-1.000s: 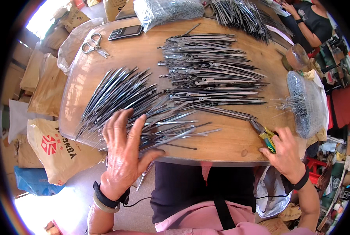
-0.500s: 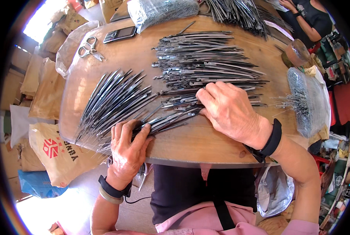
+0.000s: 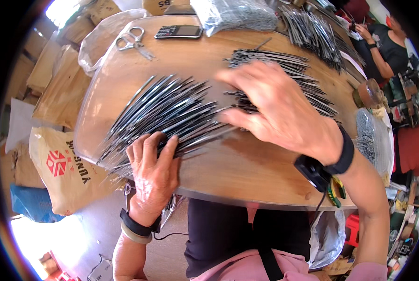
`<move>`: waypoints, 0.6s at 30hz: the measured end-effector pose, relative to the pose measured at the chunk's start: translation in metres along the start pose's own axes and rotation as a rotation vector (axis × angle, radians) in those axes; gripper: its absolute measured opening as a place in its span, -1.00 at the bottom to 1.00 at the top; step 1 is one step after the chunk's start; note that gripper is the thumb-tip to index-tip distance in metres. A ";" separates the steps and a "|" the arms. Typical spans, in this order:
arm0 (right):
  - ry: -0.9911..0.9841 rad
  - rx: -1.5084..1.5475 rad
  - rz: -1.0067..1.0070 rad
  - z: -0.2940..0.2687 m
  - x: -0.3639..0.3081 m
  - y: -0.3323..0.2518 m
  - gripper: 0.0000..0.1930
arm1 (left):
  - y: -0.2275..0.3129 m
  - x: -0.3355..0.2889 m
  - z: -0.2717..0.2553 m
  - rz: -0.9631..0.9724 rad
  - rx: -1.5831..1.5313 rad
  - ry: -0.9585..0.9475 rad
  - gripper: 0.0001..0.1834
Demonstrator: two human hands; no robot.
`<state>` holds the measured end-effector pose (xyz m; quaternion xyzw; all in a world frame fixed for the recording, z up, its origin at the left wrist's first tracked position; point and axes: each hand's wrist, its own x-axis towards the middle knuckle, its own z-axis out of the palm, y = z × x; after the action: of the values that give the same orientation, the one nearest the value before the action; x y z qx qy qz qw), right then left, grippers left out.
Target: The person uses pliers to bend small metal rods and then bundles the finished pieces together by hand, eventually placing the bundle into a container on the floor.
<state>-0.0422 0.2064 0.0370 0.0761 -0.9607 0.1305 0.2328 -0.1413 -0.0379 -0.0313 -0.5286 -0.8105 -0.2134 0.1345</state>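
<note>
A fanned pile of thin dark metal strips [image 3: 160,114], resembling umbrella ribs, lies on the wooden table at the left. My left hand [image 3: 154,175] is bent over the near side of this pile at the table's front edge, its fingers pressed around some strips. To the right, a second stack of dark strips [image 3: 307,82] lies with its ends in rough rows. Over the near left part of that stack hovers my right hand [image 3: 277,110], blurred, with thumb and fingers apart and nothing visible between them. It hides part of the stack.
Scissors [image 3: 135,43] and a keypad phone [image 3: 178,31] lie at the back left. Behind are a plastic-wrapped bundle [image 3: 235,16] and more strips [image 3: 312,40]. A wrapped bundle of wires [image 3: 366,136] lies at the right; green-yellow handles [image 3: 336,191] show near my right wrist. Another person [image 3: 382,49] sits at the far right.
My right hand has lifted from the strips and opened, moving slightly up. The strips by my left hand now lie against the left pile. The whole view has shifted.
</note>
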 end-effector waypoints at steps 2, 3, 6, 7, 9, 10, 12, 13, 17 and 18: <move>0.016 0.046 -0.045 0.027 0.031 -0.005 -0.36 | 0.009 -0.005 -0.003 -0.030 0.022 0.007 -0.44; 0.055 0.056 -0.070 0.046 0.043 -0.004 -0.31 | 0.015 -0.009 -0.005 -0.044 0.009 -0.009 -0.39; 0.028 0.040 -0.152 0.091 0.067 -0.013 -0.26 | 0.029 -0.026 -0.007 -0.034 -0.069 -0.001 -0.38; -0.058 0.035 -0.113 0.100 0.071 -0.019 -0.25 | 0.034 -0.031 -0.007 -0.049 -0.095 -0.001 -0.42; -0.067 0.028 -0.130 0.117 0.077 -0.023 -0.24 | 0.038 -0.040 -0.012 -0.045 -0.145 -0.010 -0.53; -0.075 0.027 -0.133 0.124 0.080 -0.025 -0.24 | 0.038 -0.047 -0.011 -0.043 -0.189 -0.037 -0.57; -0.042 0.035 -0.154 0.135 0.089 -0.026 -0.24 | 0.037 -0.053 -0.011 -0.046 -0.245 -0.028 -0.61; -0.016 0.029 -0.175 0.140 0.092 -0.025 -0.24 | 0.037 -0.054 -0.009 -0.050 -0.258 -0.020 -0.61; -0.087 0.030 -0.201 0.156 0.105 -0.019 -0.23 | 0.040 -0.050 -0.008 -0.081 -0.264 -0.011 -0.62; -0.138 0.029 -0.190 0.159 0.107 -0.018 -0.23 | 0.039 -0.049 -0.009 -0.084 -0.258 -0.008 -0.62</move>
<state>-0.2000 0.1344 -0.0453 0.1788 -0.9610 0.1161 0.1762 -0.0856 -0.0676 -0.0374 -0.5078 -0.7984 -0.3193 0.0528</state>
